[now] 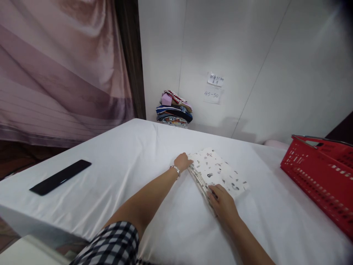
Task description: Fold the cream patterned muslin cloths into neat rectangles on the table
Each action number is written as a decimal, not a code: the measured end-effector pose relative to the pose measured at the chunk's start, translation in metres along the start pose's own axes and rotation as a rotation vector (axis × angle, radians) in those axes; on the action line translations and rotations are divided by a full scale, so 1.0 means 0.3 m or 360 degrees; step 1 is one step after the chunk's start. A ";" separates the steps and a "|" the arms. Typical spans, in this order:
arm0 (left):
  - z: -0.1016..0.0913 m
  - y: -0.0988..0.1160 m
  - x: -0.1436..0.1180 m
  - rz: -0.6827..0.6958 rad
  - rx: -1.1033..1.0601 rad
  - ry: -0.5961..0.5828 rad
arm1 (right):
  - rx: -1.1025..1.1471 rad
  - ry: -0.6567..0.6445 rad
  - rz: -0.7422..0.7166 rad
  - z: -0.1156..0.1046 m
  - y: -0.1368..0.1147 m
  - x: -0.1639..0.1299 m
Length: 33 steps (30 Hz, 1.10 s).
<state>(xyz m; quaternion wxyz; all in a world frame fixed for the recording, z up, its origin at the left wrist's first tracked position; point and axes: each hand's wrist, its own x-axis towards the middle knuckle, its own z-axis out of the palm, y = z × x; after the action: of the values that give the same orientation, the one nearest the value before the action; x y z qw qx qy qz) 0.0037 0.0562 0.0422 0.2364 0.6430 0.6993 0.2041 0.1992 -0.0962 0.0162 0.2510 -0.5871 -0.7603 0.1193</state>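
A white cloth (212,165) with small dark and grey printed figures lies folded in several layers on the white-covered table. My left hand (182,162), with a silver bracelet at the wrist, pinches its far left corner. At the near left edge, where the stacked folds show, my right hand (223,204) has its thumb and fingers closed on the layers. Part of the right hand's fingertips is hidden. The cloth's right part lies flat on the table, touched by neither hand.
A red plastic basket (317,173) stands on the table's right side. On the left lies a flat black slab (60,177). Beyond the back edge is a pile of folded fabrics (174,110) against the wall, beside two paper notes (212,95). A pink curtain (60,73) hangs at left.
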 end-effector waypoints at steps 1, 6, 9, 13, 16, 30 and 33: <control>0.000 0.002 0.001 0.0005 0.0019 -0.0002 | 0.0010 0.0000 0.0003 0.001 0.003 0.001; 0.003 0.003 0.005 0.0032 0.0066 -0.0004 | 0.0024 -0.0012 0.0006 0.003 0.010 0.004; 0.010 -0.002 0.001 0.0084 0.0064 0.0047 | 0.0031 -0.0025 0.0024 0.000 0.006 0.003; 0.022 -0.014 -0.003 0.0124 0.0055 0.0126 | 0.0058 -0.0023 0.0027 -0.004 0.001 0.001; 0.026 -0.018 0.003 0.0107 0.0046 0.0141 | 0.0058 -0.0008 0.0010 -0.004 0.000 0.001; 0.044 -0.048 -0.093 0.0379 -0.0049 0.0233 | 0.0011 -0.0001 0.0018 -0.002 0.007 0.003; 0.052 -0.052 -0.093 0.0357 -0.0089 0.0230 | 0.0017 0.0011 0.0009 0.000 0.009 0.003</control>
<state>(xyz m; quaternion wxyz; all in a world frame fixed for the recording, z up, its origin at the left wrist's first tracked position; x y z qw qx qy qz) 0.0021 0.0267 0.0224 0.1789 0.6940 0.6323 0.2942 0.2014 -0.0946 0.0152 0.2566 -0.5882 -0.7572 0.1219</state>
